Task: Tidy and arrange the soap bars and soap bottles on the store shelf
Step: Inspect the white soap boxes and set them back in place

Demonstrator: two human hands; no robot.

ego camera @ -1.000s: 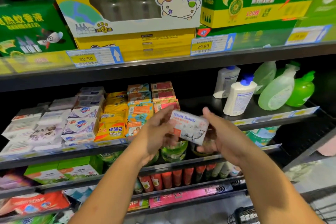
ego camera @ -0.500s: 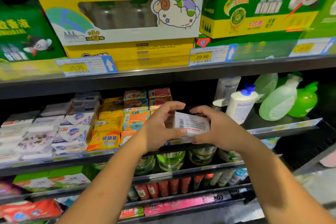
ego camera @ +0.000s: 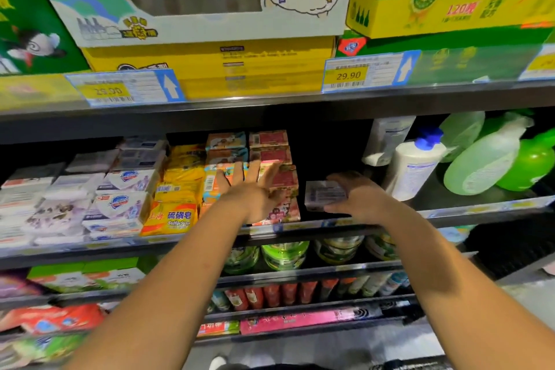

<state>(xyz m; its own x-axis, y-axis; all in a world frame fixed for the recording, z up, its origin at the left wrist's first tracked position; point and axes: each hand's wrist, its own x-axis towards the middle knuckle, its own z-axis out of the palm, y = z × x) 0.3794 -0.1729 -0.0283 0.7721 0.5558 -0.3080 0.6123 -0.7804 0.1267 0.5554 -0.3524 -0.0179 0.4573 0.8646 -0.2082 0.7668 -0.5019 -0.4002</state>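
a person's right hand (ego camera: 360,200) grips a white soap bar (ego camera: 324,194) by its right end, fingers curled over the top edge and thumb beneath, the barcoded face turned to the camera. the bar sits low in the dark gap on the middle shelf (ego camera: 468,209), just beside a stack of red soap packs (ego camera: 277,156) on its left and near a white bottle with a blue cap (ego camera: 413,168) on its right; whether it rests on the shelf board cannot be told. the left hand (ego camera: 252,194) is spread flat and wide, fingers straight and holding nothing, palm toward the red soap packs and the orange soap packs (ego camera: 213,182) next to them; contact with them cannot be made out. further left stand yellow sulfur soap packs (ego camera: 177,213) and white boxed soaps (ego camera: 120,204). beside the white bottle lean a pale green spray bottle (ego camera: 480,159) and a bright green bottle (ego camera: 533,159). above, a yellow box (ego camera: 210,69) sits beside a 29.90 price tag (ego camera: 348,75).
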